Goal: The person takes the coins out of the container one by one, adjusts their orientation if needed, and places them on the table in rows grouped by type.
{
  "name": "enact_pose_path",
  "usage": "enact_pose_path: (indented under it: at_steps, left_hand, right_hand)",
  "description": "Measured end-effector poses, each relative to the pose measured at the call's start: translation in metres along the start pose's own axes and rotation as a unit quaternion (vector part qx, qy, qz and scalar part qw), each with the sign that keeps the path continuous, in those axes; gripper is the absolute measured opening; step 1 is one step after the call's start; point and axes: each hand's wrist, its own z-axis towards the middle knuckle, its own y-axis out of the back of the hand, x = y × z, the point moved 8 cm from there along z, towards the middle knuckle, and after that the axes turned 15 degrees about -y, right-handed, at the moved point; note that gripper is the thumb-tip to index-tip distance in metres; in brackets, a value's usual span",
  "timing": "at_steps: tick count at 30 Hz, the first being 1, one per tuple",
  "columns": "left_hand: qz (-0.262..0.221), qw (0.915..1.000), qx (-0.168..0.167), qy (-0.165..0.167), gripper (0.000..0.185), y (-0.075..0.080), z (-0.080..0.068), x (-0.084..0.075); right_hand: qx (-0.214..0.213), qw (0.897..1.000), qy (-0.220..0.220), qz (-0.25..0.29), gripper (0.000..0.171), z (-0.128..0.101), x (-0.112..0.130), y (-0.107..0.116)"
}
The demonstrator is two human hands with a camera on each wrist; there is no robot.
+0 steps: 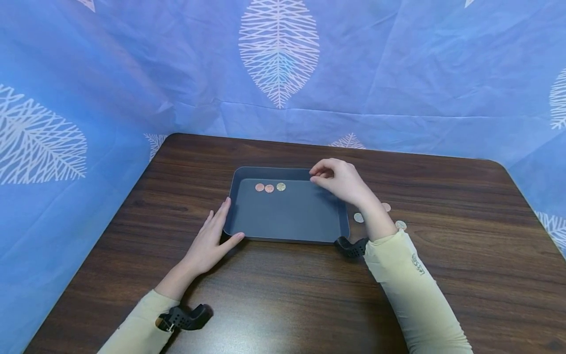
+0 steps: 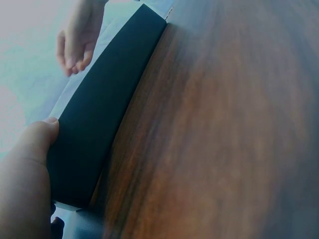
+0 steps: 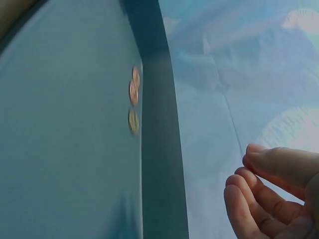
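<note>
In the head view, a shallow dark grey tray (image 1: 292, 216) lies on the table. Two copper-coloured coins (image 1: 269, 188) and a gold-coloured coin (image 1: 281, 187) lie in a row near its back wall. My left hand (image 1: 205, 248) rests against the tray's front left corner, fingers straight along the left side and thumb at the front wall. Above the tray's back right part hovers my right hand (image 1: 340, 182), its fingers bent and the thumb close to the index fingertip. In the right wrist view, no coin shows between those fingertips (image 3: 254, 149).
To the right of the tray, a silver-coloured coin (image 1: 358, 218) and two more coins lie on the brown wooden table (image 1: 464, 236), near and partly behind the right forearm. A blue cloth (image 1: 376, 59) with white leaf patterns hangs behind the table.
</note>
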Motion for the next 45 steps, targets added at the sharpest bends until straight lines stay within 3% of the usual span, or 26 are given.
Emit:
enact_pose_path:
  at_steps: [8, 17, 23, 31, 37, 45]
  left_hand:
    - [0.003, 1.0, -0.002, -0.006, 0.086, 0.0, 0.003, -0.001]
    - [-0.001, 1.0, 0.002, -0.008, 0.086, 0.0, 0.005, 0.0]
    - [0.001, 0.9999, 0.001, -0.012, 0.086, 0.003, 0.006, -0.001]
    - [0.002, 0.9999, 0.002, -0.015, 0.086, 0.003, 0.005, -0.001]
    - [-0.001, 0.9998, 0.0, -0.021, 0.086, 0.003, 0.003, -0.002]
    - [-0.003, 0.9999, 0.002, -0.012, 0.086, 0.002, 0.001, -0.001]
  right_hand:
    - [0.021, 0.999, 0.025, 0.032, 0.016, 0.019, 0.023, -0.032]
    - [0.037, 0.996, 0.009, 0.078, 0.019, 0.04, 0.018, -0.059]
    - [0.053, 0.995, -0.01, 0.078, 0.024, 0.047, 0.009, -0.075]
    - [0.056, 0.997, -0.037, 0.045, 0.034, 0.05, -0.003, -0.089]
    - [0.054, 0.998, -0.029, 0.0, 0.039, 0.051, -0.005, -0.096]
    - [0.041, 0.998, 0.006, -0.053, 0.025, 0.05, 0.0, -0.1]
